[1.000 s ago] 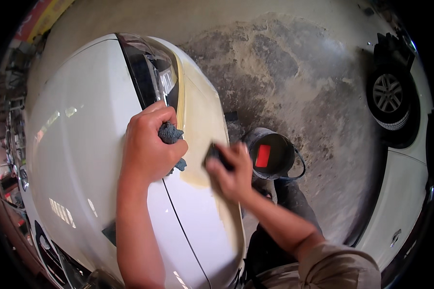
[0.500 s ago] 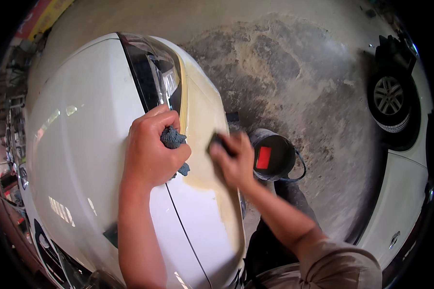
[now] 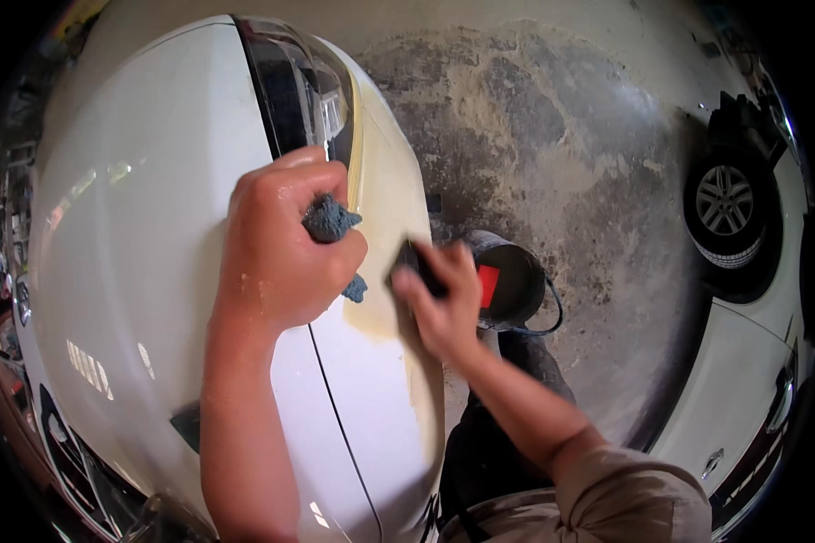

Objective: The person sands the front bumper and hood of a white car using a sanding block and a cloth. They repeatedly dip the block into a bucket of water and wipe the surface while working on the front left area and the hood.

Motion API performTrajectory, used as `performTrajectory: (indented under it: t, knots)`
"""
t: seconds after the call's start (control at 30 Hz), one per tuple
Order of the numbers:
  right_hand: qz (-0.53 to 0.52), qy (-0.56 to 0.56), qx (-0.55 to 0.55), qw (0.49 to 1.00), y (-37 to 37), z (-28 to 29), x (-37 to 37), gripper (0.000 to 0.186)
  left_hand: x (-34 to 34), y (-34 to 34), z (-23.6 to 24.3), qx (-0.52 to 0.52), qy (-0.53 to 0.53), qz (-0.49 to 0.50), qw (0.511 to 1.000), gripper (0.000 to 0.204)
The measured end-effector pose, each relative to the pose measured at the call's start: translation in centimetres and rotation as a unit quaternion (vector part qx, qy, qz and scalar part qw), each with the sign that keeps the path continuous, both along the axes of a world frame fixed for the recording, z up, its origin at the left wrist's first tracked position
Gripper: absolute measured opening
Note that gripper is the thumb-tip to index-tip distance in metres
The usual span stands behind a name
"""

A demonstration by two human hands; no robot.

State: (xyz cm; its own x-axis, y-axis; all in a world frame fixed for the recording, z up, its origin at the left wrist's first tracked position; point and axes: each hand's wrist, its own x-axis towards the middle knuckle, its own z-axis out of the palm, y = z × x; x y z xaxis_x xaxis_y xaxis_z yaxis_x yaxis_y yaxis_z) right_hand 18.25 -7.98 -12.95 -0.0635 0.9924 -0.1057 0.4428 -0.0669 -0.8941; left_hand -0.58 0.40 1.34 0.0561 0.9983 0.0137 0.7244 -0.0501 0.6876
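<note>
My left hand (image 3: 285,240) is closed in a fist around a crumpled blue-grey cloth (image 3: 330,219), whose ends stick out above and below the fingers. It is over the white car's hood (image 3: 145,235), beside the headlight (image 3: 299,90). With my right hand (image 3: 448,303) I hold a dark sanding block (image 3: 418,269) against the outer side of the fender. The fender carries a sanded cream-yellow patch (image 3: 385,204) running from the headlight edge down toward me. My right fingers are somewhat blurred, and the block's underside is hidden.
A dark bucket (image 3: 552,294) with a handle stands on the floor beside the fender. A red rectangular piece (image 3: 487,286) shows inside it. Stained concrete floor (image 3: 598,181) extends to another white car (image 3: 752,353) at the right, with its wheel (image 3: 726,201) turned toward me.
The view has shifted slightly, so car and bucket sit differently in the picture. My right hand stays at the fender's side with the block; my left keeps its grip on the cloth.
</note>
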Motion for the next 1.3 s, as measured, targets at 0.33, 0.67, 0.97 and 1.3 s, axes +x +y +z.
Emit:
performTrajectory:
  t: [0.33,0.67,0.97,1.3]
  knots:
    - [-0.003,0.045,0.036,0.998,7.8,-4.0,-2.5,0.06,0.2,0.5,-1.1,0.024,0.006,0.087,0.996,0.018]
    - [-0.036,0.186,0.042,0.981,20.0,-8.5,-4.2,0.05,1.5,1.1,-0.4,-0.001,0.031,0.074,0.997,0.018]
    - [0.092,0.128,0.06,0.986,8.0,-6.0,-0.1,0.068,0.3,0.4,-0.5,-0.031,0.037,0.09,0.995,0.018]
    - [-0.037,0.122,-0.033,0.991,9.2,-4.3,-2.6,0.05,0.1,0.7,-1.5,0.004,0.039,0.068,0.997,0.018]
